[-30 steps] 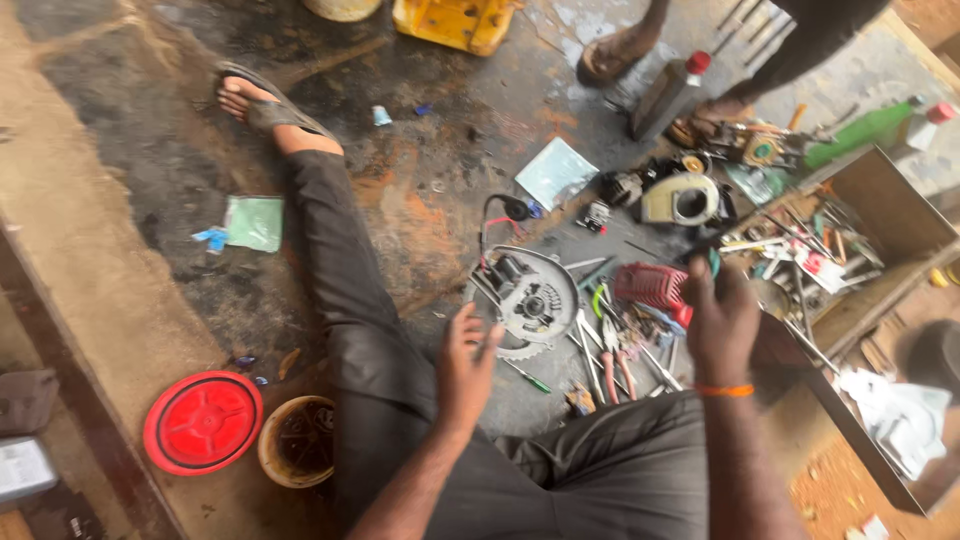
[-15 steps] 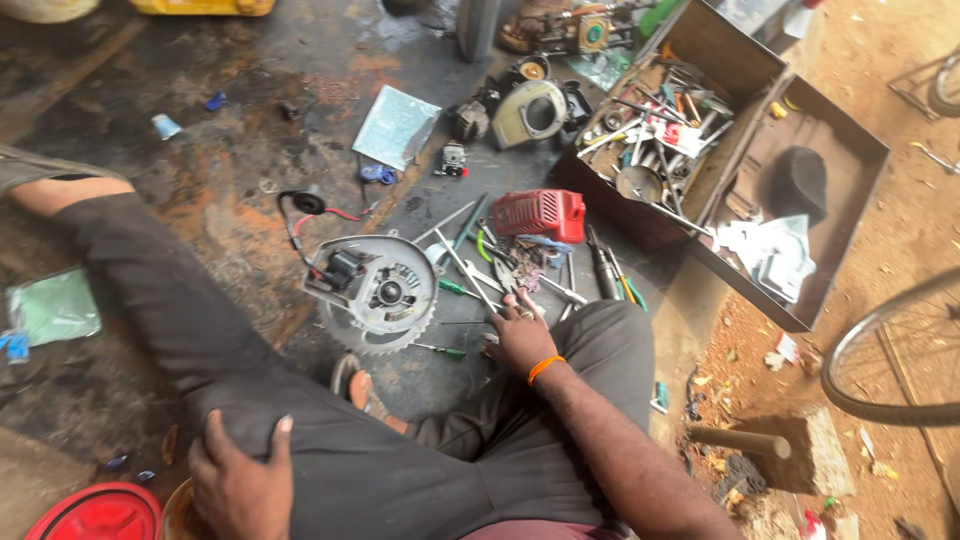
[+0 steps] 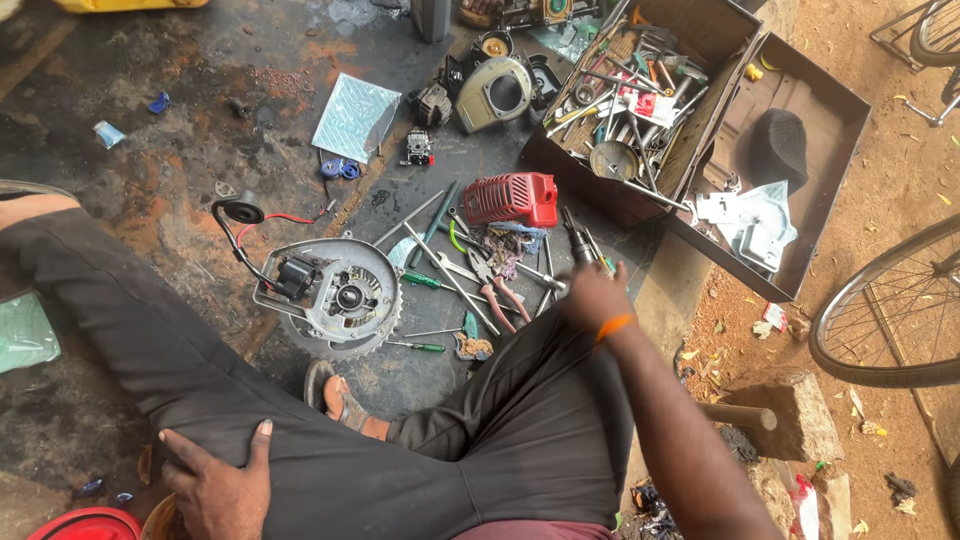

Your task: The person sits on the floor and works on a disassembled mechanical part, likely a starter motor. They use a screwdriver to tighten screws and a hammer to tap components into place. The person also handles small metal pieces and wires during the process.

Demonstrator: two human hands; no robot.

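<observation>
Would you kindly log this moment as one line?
left hand: resting on thigh | right hand: reaching among tools | beside: red cover, flywheel

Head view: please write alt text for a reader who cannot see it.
A seated person's right hand reaches into hand tools scattered on a stained floor, beside a round engine part and red cover. The left hand rests on the thigh.

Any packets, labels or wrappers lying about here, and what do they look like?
Flat packet: on the dark floor left of the engine parts, squarish, pale blue-green pattern.
Red and white pack: among tools in the open metal toolbox.
Green plastic bag: far left edge, crumpled.
</observation>
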